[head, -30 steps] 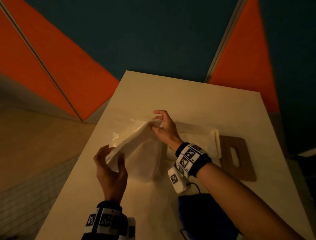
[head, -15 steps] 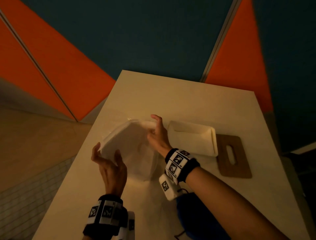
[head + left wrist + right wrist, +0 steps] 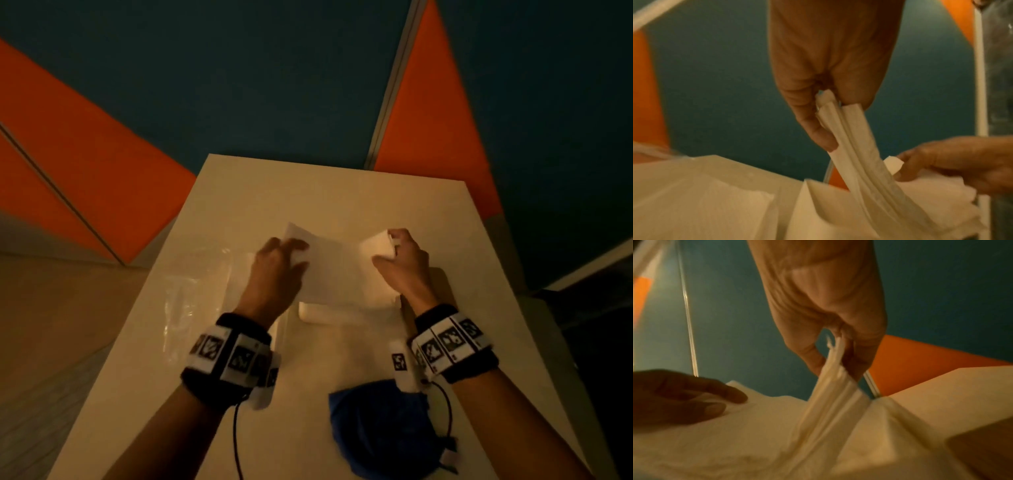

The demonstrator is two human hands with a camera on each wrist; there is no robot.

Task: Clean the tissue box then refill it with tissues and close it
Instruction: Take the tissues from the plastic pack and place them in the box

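Note:
A white stack of tissues [image 3: 337, 270] hangs between my two hands, sagging over the open white tissue box [image 3: 318, 313]; only the box's near rim shows. My left hand [image 3: 291, 253] pinches the stack's left end, thumb and fingers curled round its edge, as the left wrist view shows [image 3: 830, 107]. My right hand [image 3: 390, 250] pinches the right end, where the sheets bunch between its fingers [image 3: 838, 352]. The brown wooden lid [image 3: 982, 451] lies right of the box, mostly hidden in the head view by my right wrist.
An empty clear plastic wrapper [image 3: 191, 291] lies on the white table [image 3: 308, 192] to the left of the box. A blue cloth [image 3: 376, 428] sits near the front edge under my right forearm. Orange and teal wall panels stand behind the table.
Both hands carried the tissue stack from the wrapper on the left rightward to above the box. The stack now stretches left to right between them. The wrapper stays behind on the table.

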